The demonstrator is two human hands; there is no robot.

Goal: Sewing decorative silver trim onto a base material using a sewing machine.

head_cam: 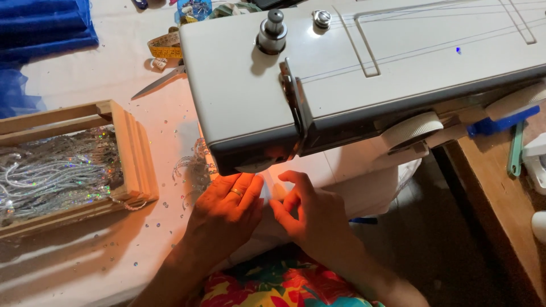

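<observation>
Both hands rest on white fabric (267,190) beneath the head of a white sewing machine (341,74). Left hand (227,207) lies flat, fingers extended; right hand (310,213) pinches the fabric edge. A wooden tray (133,153) of sequined trim sits left on the desk (85,261).
</observation>
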